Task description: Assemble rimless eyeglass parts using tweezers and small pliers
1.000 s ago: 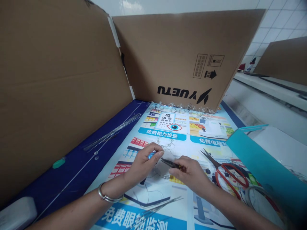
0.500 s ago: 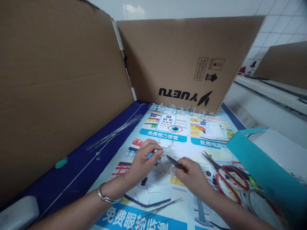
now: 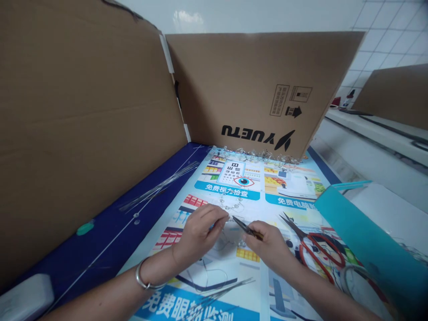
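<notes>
Over the printed sheet, my left hand (image 3: 204, 226) is closed, its thumb and fingertips pinching a thin wire strung with clear beads (image 3: 236, 206). The beaded part curves away beyond my fingertips, and the exact gripped spot is too small to make out. My right hand (image 3: 267, 244) is wrapped round a pair of slim dark-jawed pliers (image 3: 245, 226). Their tips point left and lie close to my left fingertips; whether the jaws bite the wire cannot be seen. Fine wire loops and a few clear beads hang beneath, between both hands.
Red-handled scissors (image 3: 319, 252) lie at right beside a teal box (image 3: 364, 223) and a roundish clear object (image 3: 357, 281). Straight wires (image 3: 163, 186) lie left, more wires (image 3: 227, 290) in front. Beaded wire pieces (image 3: 261, 157) line the foot of the cardboard panel (image 3: 261, 80).
My left hand has turned, its fingers drawn closer together over the pinch. The pliers keep nearly the same place beside it. The view has shifted slightly.
</notes>
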Demonstrator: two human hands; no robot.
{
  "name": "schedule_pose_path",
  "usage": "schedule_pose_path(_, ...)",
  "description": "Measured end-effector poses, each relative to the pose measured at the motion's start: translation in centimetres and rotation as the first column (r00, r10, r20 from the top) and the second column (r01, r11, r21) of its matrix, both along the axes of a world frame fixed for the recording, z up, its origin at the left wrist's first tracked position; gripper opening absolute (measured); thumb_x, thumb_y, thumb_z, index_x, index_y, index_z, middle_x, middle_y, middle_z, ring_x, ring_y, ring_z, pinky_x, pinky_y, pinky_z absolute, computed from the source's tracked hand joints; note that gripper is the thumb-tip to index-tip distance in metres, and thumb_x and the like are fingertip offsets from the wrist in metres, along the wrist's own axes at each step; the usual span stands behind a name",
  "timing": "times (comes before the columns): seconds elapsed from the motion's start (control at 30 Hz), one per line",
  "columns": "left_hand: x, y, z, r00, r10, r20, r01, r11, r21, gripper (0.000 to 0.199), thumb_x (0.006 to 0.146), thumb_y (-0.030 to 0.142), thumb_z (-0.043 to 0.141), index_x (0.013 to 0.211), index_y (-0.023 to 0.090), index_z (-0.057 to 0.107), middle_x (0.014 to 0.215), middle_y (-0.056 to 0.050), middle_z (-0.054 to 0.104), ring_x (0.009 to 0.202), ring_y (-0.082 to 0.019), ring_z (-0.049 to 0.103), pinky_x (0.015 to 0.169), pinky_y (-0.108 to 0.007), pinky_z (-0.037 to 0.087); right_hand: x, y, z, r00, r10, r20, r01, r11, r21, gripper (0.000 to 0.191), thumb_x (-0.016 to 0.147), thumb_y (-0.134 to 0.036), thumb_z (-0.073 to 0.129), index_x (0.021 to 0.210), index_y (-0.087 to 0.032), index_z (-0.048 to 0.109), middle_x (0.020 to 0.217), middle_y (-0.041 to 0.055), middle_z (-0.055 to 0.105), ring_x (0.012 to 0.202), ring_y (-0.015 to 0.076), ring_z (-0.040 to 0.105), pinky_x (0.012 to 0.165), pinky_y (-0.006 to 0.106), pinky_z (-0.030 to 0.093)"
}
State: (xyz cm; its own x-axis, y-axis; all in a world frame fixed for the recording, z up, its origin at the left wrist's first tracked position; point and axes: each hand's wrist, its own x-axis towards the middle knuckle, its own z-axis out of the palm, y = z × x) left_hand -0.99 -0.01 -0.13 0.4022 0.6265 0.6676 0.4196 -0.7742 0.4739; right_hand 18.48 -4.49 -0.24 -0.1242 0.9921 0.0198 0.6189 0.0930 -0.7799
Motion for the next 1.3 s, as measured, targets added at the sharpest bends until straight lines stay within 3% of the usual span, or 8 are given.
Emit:
schedule_pose_path(0.27, 0.1, -0.1, -0.5, 0.996, 0.065, -0.065, -0.068, 0.997, -0.045, 0.015, 0.080, 0.014, 0.050, 0.093, 0.019, 0.055, 0.085, -0.004, 0.061, 0.078, -0.015, 0.055, 0.071, -0.028, 0.042, 0.6, 0.2, -0.2, 0.995, 0.034, 0.091, -0.032, 0.999, -0.029, 0.026, 0.077, -0.033, 0.048, 0.059, -0.018, 0.040, 0.055, -0.0058, 0.036, 0.054, 0.0075, 0.036, 0.048, 0.019, 0.022)
schedule_pose_path(0.43, -0.1, -0.1, -0.4, 0.994, 0.035, -0.107, -0.037, 0.999, -0.016, 0.013, 0.080, 0.015, 0.049, 0.092, 0.018, 0.053, 0.082, -0.004, 0.061, 0.077, -0.015, 0.054, 0.071, -0.030, 0.041, 1.0, 0.4, 0.4, 0.945, 0.025, 0.326, -0.056, 0.995, 0.087, 0.024, 0.077, -0.035, 0.051, 0.061, -0.018, 0.047, 0.063, -0.0030, 0.047, 0.061, 0.0098, 0.043, 0.053, 0.021, 0.027)
schedule_pose_path(0.67, 0.0, 0.1, -0.3, 0.991, -0.035, -0.127, 0.037, 0.999, 0.013, 0.012, 0.082, 0.013, 0.045, 0.088, 0.018, 0.053, 0.080, -0.003, 0.059, 0.077, -0.015, 0.051, 0.079, -0.035, 0.037, 1.2, 0.1, 0.9, 0.801, -0.053, 0.597, -0.157, 0.943, 0.293, 0.013, 0.078, -0.030, 0.052, 0.074, -0.019, 0.057, 0.078, 0.0031, 0.054, 0.079, 0.0154, 0.047, 0.070, 0.025, 0.031)
schedule_pose_path(0.9, 0.2, 0.2, -0.5, 0.991, -0.060, -0.123, 0.063, 0.998, 0.021, 0.012, 0.082, 0.013, 0.046, 0.090, 0.018, 0.054, 0.079, -0.003, 0.058, 0.076, -0.014, 0.050, 0.077, -0.033, 0.037, 1.3, -0.1, 1.5, 0.721, -0.152, 0.676, -0.209, 0.883, 0.421, 0.014, 0.080, -0.028, 0.049, 0.074, -0.018, 0.057, 0.076, 0.0048, 0.053, 0.079, 0.0177, 0.044, 0.071, 0.030, 0.027)
schedule_pose_path(1.3, 0.4, 0.1, -0.7, 0.985, -0.072, -0.154, 0.077, 0.997, 0.030, 0.009, 0.082, 0.015, 0.045, 0.085, 0.018, 0.054, 0.075, -0.002, 0.058, 0.073, -0.014, 0.049, 0.075, -0.032, 0.037, 1.0, -0.6, 2.3, 0.591, -0.158, 0.791, -0.313, 0.859, 0.405, 0.011, 0.082, -0.020, 0.047, 0.075, -0.017, 0.055, 0.074, 0.0049, 0.051, 0.074, 0.0186, 0.040, 0.065, 0.033, 0.022)
